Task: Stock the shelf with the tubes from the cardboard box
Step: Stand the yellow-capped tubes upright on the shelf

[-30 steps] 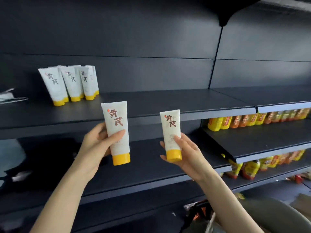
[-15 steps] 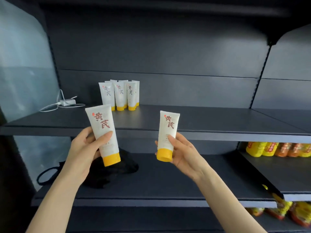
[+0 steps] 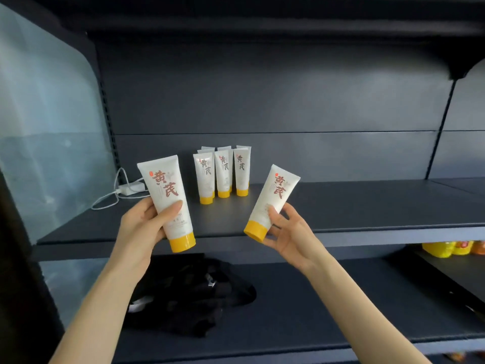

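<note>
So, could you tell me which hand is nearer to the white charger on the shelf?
Left. The left hand, holding a tube, is just below and right of the charger; the right hand, holding another tube, is far off to its right.

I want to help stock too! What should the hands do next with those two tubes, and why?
Probably the right hand should stand its tube cap-down on the shelf, just right of the standing tubes. They stand in rows on yellow caps, with open shelf beside them.

Two white, yellow-capped held tubes (image 3: pixel 165 185) tilt before upright tubes (image 3: pixel 223 172) on shelf (image 3: pixel 367 206).
</note>
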Motion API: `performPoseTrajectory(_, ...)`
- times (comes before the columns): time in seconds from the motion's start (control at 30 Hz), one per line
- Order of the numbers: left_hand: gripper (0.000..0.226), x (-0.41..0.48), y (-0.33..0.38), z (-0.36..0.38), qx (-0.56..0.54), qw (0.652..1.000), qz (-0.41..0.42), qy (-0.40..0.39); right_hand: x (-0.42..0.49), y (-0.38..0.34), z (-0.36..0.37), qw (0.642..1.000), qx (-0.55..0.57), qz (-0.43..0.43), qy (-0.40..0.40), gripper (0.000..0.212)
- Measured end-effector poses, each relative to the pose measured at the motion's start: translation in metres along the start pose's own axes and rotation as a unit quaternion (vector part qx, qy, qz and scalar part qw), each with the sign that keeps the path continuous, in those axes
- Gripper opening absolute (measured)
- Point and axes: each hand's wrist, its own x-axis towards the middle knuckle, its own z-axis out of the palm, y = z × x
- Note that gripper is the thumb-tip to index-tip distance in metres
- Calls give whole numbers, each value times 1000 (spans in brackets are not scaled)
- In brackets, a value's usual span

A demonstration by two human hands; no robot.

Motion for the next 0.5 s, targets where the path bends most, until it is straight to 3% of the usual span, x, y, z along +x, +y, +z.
performPoseTrajectory(0.27,20,38,-5,-29,-24,1000,-15,0,58,17,16,996,-57,-45,58,24)
performPoseTrajectory(0.5,25,57,-11,-40,-29,999,-24,17,127,20,19,963,-245,-76,80,32)
